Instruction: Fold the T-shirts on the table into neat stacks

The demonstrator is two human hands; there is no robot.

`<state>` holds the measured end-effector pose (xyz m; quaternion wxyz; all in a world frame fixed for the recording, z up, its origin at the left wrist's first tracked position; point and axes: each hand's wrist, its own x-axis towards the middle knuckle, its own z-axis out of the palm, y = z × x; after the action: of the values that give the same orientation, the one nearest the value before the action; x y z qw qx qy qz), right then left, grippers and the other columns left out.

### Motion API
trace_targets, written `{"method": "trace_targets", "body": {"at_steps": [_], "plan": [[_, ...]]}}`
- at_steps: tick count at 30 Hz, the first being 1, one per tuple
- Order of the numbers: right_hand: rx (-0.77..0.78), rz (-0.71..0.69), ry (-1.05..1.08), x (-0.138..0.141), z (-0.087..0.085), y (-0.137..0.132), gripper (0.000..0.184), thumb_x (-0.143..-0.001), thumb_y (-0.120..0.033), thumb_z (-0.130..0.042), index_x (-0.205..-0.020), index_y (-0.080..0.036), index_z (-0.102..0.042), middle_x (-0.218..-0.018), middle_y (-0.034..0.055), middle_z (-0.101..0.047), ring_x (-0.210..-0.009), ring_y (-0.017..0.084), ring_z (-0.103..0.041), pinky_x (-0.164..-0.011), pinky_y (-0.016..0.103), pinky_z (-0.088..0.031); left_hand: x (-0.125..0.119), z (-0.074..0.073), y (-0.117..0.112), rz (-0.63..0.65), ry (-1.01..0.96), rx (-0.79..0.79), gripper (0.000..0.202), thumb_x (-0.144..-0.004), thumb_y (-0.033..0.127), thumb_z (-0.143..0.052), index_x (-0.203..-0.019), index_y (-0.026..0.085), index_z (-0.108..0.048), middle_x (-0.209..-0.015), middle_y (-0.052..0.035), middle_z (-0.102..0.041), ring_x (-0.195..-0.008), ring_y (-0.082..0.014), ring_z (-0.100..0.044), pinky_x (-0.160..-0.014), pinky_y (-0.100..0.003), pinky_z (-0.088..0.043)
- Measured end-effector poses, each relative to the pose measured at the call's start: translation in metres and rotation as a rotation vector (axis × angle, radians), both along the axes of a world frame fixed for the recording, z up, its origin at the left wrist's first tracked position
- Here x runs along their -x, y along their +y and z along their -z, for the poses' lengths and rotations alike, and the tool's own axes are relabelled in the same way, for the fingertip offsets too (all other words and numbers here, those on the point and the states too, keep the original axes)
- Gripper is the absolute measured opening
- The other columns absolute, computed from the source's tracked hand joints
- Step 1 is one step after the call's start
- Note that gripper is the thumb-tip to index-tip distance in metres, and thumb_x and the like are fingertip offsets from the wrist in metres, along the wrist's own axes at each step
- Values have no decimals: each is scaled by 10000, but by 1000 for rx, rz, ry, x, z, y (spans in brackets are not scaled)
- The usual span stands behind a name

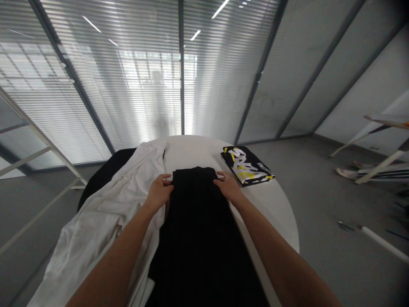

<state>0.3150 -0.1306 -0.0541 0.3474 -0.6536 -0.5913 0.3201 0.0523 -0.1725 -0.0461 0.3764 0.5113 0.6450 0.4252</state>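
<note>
A black cloth garment point(198, 238) lies lengthwise on a round white table point(191, 153), its top edge near the table's middle. My left hand point(159, 192) grips the garment's top left corner between its fingers. My right hand point(228, 187) holds the top right corner in the same way. A crumpled white garment point(96, 221) lies along the left side, touching my left forearm. Beyond my right hand sits a flat black package with white and yellow print point(246, 165), apart from both hands.
A dark cloth point(108, 175) lies partly under the white garment at the table's far left. Grey floor surrounds the table. A white metal frame point(41, 149) stands on the left, and a white stand point(380, 145) stands on the right. Blinds and glass partitions run behind.
</note>
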Motion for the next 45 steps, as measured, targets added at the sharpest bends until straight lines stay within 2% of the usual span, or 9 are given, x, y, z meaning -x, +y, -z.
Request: {"method": "trace_targets", "body": {"at_steps": [3,7,15,24,29,32,37,40,45], "plan": [[44,-18,170,0,1,-2,474,-736,-171,-622,-1208,-177,-576,-909,58,-696,-760,182,-657,-685,304,-532,0,-3,-3,-97,-220,99,509,-699,115,-646,-1194,184,-547,-1011,-81,-608,-605,-97,-553,-462,-227,-503],[121,7,416,5,0,-8,511,-707,-156,-628,-1204,-236,-539,-982,52,-636,-722,168,-608,-510,289,-551,-3,-12,-8,-136,-433,128,465,-674,57,-651,-1115,178,-562,-935,-68,-570,-710,-153,-586,-518,-358,-599],[119,37,679,9,-15,-17,565,-651,-87,-626,-1171,-281,-521,-950,33,-568,-850,206,-591,-556,411,-625,-6,-16,-11,-104,-581,119,479,-647,-22,-587,-1076,187,-544,-873,-35,-555,-764,-168,-595,-646,-549,-611],[-79,-127,925,7,-5,-8,602,-595,-113,-659,-1164,-289,-570,-891,-35,-616,-842,148,-607,-843,401,-562,-2,-5,-1,55,-588,-127,568,-597,43,-610,-1150,169,-600,-981,-51,-641,-891,-178,-623,-858,-422,-559],[-141,-232,910,8,4,-2,633,-568,-83,-655,-1168,-277,-609,-1059,-14,-672,-971,191,-621,-937,394,-491,3,0,2,98,-200,-270,331,-660,141,-615,-973,165,-719,-868,-27,-693,-872,-194,-621,-866,-362,-484],[-206,-316,844,8,7,1,575,-589,-89,-625,-1137,-261,-645,-1117,-4,-677,-1033,210,-609,-992,391,-440,6,4,4,91,-119,-307,255,-669,136,-566,-846,183,-743,-802,-16,-687,-852,-188,-617,-854,-342,-457],[-231,-295,803,6,11,3,366,-589,-118,-583,-913,-232,-708,-904,-4,-705,-889,203,-622,-891,367,-460,5,4,6,70,-496,-382,71,-638,137,-627,-609,197,-654,-816,-8,-670,-883,-168,-622,-814,-298,-449],[-181,-244,857,7,10,1,150,-573,-139,-574,-660,-219,-665,-752,-7,-675,-753,175,-602,-752,314,-460,5,0,5,85,-763,-408,209,-574,103,-692,-468,168,-524,-840,0,-638,-1014,-187,-608,-825,-274,-443],[-159,-239,914,12,7,-4,64,-547,-150,-556,-534,-204,-587,-757,1,-661,-805,175,-600,-753,292,-436,9,2,7,121,-754,-319,147,-570,90,-602,-659,188,-667,-885,-17,-655,-965,-179,-601,-798,-268,-452]]}}
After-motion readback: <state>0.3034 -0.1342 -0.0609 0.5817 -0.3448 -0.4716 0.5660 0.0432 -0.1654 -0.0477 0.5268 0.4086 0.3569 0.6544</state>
